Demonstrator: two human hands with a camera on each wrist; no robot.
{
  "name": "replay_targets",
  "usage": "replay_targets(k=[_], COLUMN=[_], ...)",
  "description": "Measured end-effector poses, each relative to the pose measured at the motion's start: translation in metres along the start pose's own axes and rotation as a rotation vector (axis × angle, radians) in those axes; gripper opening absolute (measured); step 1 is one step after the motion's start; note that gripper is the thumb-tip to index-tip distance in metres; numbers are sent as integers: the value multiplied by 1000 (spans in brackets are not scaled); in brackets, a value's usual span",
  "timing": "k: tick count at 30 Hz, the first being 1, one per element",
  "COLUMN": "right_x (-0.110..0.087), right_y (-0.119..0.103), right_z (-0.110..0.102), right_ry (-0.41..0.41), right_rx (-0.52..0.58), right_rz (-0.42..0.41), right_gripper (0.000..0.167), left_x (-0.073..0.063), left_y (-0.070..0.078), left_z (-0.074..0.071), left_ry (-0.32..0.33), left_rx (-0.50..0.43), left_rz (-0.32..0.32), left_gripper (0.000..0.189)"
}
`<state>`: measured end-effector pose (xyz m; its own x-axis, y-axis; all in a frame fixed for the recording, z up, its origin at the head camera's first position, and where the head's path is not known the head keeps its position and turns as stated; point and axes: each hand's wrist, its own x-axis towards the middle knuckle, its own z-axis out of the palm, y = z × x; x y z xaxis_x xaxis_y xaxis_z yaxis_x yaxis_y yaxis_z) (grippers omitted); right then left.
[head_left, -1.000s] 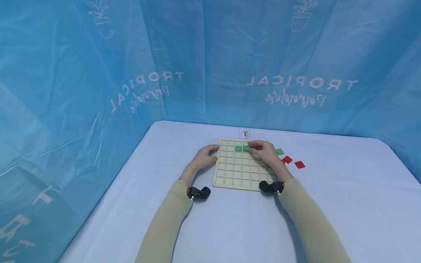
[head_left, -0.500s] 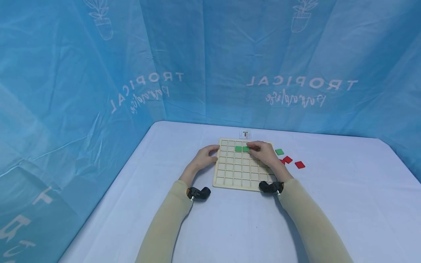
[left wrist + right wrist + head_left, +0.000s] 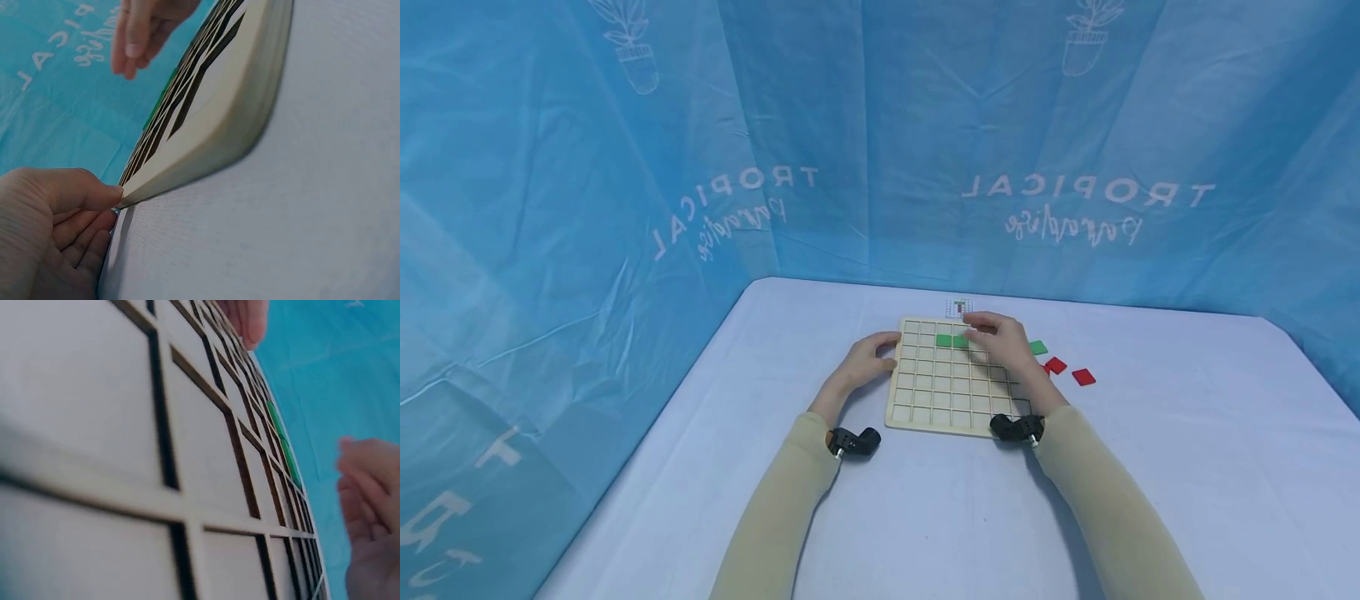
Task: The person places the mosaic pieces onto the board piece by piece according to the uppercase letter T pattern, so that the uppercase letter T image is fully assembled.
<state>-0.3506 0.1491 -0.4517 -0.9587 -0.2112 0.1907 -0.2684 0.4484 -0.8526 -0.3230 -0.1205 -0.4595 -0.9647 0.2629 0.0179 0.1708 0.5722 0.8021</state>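
Observation:
A pale wooden grid board [image 3: 922, 393] lies on the table. Two green square tiles sit side by side in its upper cells, a left tile [image 3: 943, 341] and a right tile [image 3: 960, 342]. My left hand [image 3: 863, 360] rests against the board's left edge, thumb and fingers spread along it; in the left wrist view the thumb [image 3: 94, 192] touches the rim. Above the board's upper right part hovers my right hand [image 3: 1006, 340], its fingers apart from the tiles with nothing seen between them. It hides some cells beneath it.
Right of the board lie another green tile [image 3: 1038, 347] and red tiles [image 3: 1083, 377], one partly behind the right wrist. A small printed grid card [image 3: 958, 307] lies beyond the board. Blue curtains [image 3: 917, 233] enclose the table's back and left.
My right hand has let go of the right green tile, which now lies flat in its cell, and has lifted away slightly. The left hand has stayed at the board's edge.

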Motion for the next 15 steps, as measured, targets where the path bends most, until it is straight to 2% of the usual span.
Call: replay_targets(k=[3,8,11,15], right_x=[1,-2,-6,-14], right_y=[-8,-17,-12,2], right_z=[-8,-32,-51,-77], right_ry=[28,44,52,83], right_rx=[82,122,127,78], right_rz=[-1,18,43,74], right_gripper=[39,44,48,56], left_x=[1,1,1,0], left_y=[1,2,2,1], left_z=[1,2,1,0], left_ry=[0,0,0,3], left_rx=[4,14,15,7], left_rz=[1,-4,-8,1], left_gripper=[52,52,52,52])
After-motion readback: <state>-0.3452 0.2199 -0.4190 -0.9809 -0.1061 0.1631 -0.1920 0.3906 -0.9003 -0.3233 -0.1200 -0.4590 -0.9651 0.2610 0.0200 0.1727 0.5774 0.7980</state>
